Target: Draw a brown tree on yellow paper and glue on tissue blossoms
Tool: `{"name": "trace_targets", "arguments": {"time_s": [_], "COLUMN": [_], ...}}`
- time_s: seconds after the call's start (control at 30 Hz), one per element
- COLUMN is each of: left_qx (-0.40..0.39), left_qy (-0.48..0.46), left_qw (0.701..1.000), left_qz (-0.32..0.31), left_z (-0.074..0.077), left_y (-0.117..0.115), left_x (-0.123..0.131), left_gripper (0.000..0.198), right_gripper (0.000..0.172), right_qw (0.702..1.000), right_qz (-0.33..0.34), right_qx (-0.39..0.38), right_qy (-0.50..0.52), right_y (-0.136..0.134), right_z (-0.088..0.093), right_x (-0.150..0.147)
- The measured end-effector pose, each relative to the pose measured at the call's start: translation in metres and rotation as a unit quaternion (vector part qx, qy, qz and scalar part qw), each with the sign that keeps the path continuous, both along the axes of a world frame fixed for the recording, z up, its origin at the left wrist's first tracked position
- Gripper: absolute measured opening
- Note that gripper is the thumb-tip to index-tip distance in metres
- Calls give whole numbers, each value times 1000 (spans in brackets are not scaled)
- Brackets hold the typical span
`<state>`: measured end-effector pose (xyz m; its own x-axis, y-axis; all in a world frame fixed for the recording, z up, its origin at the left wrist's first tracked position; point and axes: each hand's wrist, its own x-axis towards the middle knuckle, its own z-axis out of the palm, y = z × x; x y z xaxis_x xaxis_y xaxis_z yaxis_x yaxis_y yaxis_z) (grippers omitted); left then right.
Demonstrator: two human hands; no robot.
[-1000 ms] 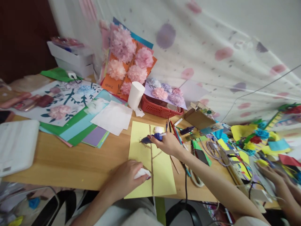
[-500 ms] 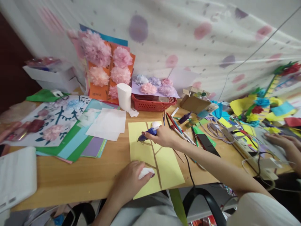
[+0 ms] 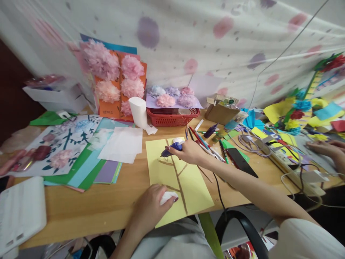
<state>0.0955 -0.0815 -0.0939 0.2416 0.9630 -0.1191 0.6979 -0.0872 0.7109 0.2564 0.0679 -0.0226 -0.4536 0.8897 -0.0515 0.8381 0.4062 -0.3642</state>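
Note:
A sheet of yellow paper (image 3: 195,192) lies in front of me, with a long brown stem line and several side branches drawn on it. Over its upper part, my right hand (image 3: 190,151) grips a blue and white squeeze bottle (image 3: 176,146). The bottle's dark pointed tip is angled left and down beside a short brown branch line; I cannot tell whether it touches the paper. My left hand (image 3: 151,203) rests at the lower left edge of the sheet, closed around a crumpled white tissue (image 3: 167,197).
Pens and brushes (image 3: 206,142) lie right of the paper, near a purple bottle (image 3: 211,130) and a black phone (image 3: 244,163). Behind stand a paper roll (image 3: 138,112) and a red basket (image 3: 172,118). Coloured sheets (image 3: 88,167) lie left. Another person's hand (image 3: 320,147) is far right.
My right hand and the bottle have shifted slightly right along the upper left branch, and more brown line shows there. My left hand stays with the tissue. The view has tilted a little.

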Motion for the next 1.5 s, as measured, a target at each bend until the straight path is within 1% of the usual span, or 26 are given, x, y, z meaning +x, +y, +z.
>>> {"name": "trace_targets", "arguments": {"time_s": [0.13, 0.23, 0.4, 0.57, 0.77, 0.93, 1.07, 1.23, 1.4, 1.5], "left_qx": [-2, -9, -4, -2, 4, 4, 1, 1, 10, 14], "left_qy": [3, 1, 2, 4, 10, 9, 4, 0, 3, 1], "left_qw": [1000, 1000, 1000, 1000, 1000, 1000, 1000, 1000, 1000, 1000], "left_qz": [0, -3, -1, 2, -5, -2, -3, -9, -8, -5], "left_z": [0, 1, 2, 0, -1, -1, -1, -1, -4, -5], "left_y": [0, 0, 0, 0, -1, -1, -1, -2, -1, -1], "left_x": [0, 1, 1, 1, 1, 1, 1, 0, 1, 1], "left_gripper": [27, 26, 28, 28, 27, 28, 27, 27, 27, 26], "right_gripper": [67, 68, 67, 66, 66, 64, 63, 63, 68, 73], "right_qw": [1000, 999, 998, 1000, 998, 999, 998, 1000, 998, 997], "right_qz": [-7, -5, -24, -2, -28, -19, -27, -11, -15, -18], "right_qx": [7, 21, 17, 11, -47, -33, -49, -26, -47, -61], "right_qy": [-17, -26, -47, -8, -14, -7, -14, -6, -34, -32], "right_y": [-1, -3, -5, -3, -7, -8, -9, -8, -5, -2], "right_z": [-1, 0, 3, 4, 6, 7, 5, 7, 6, 6], "right_x": [4, 0, -5, -1, -5, -6, -8, -9, -9, -13]}}
